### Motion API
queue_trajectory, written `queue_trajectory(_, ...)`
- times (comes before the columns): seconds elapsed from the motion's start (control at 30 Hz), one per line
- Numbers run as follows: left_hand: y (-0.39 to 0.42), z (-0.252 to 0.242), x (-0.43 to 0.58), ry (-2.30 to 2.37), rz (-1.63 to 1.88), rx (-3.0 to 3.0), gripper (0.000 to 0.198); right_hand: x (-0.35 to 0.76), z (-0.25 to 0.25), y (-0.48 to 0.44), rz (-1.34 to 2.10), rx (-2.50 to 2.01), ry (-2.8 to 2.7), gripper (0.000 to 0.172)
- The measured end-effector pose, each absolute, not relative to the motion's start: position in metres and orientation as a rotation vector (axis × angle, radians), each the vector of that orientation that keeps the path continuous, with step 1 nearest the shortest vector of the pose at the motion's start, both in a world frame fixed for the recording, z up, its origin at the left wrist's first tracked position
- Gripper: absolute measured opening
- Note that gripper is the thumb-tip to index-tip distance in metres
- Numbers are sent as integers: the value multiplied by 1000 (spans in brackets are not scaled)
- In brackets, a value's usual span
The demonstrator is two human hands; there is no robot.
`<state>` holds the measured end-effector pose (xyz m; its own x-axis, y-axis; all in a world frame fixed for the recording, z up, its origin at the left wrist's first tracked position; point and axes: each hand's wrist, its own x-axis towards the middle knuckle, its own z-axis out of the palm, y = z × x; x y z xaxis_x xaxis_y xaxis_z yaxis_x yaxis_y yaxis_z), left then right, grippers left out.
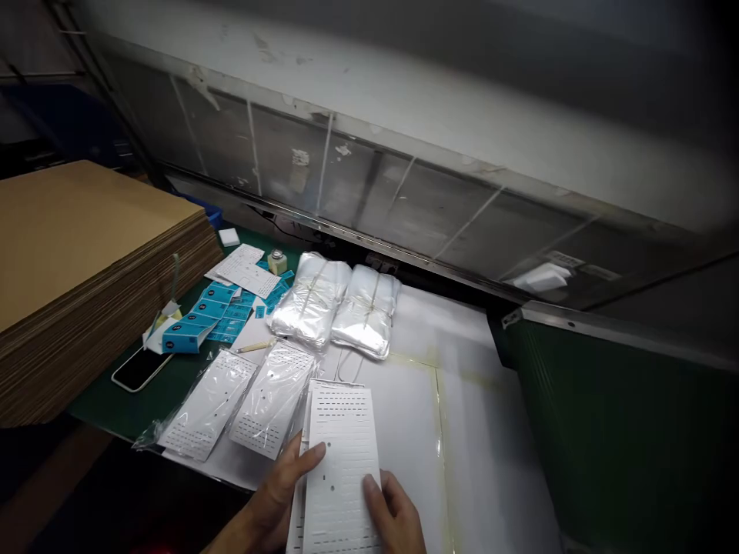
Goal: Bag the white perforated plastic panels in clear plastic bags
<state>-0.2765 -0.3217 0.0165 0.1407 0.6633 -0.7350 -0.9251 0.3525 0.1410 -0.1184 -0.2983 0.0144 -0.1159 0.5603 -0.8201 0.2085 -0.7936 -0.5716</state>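
Note:
Between my two hands is a small stack of white slotted cards (343,462), punched with rows of dashes and a few small holes. My left hand (282,485) grips the stack's left edge, its thumb lying on the top card. On the right edge, my right hand (396,512) closes with its thumb on the face. Left of the stack lie two clear bags holding similar white cards, one bagged set (274,400) nearer and another bagged set (208,404) farther left. The lower end of the held stack runs out of view.
Two tied bundles of clear plastic bags, a left bundle (312,300) and a right bundle (366,312), lie beyond my hands. Blue labels (196,319), a phone (142,369), a pencil (254,347) and a small jar (277,261) are farther left, beside stacked cardboard (104,254). A green conveyor belt (629,438) stands right.

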Motion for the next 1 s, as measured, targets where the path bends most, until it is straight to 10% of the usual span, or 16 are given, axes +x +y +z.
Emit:
queue_trajectory(0.6,-310,-42,-229,1415,919,132,51,-88,-27,-303,1934,-1822,-655,73)
queue_trajectory(1.0,-97,-167,-230,1691,271,1582,20,5,-125,-308,919,-2381,-1797,50)
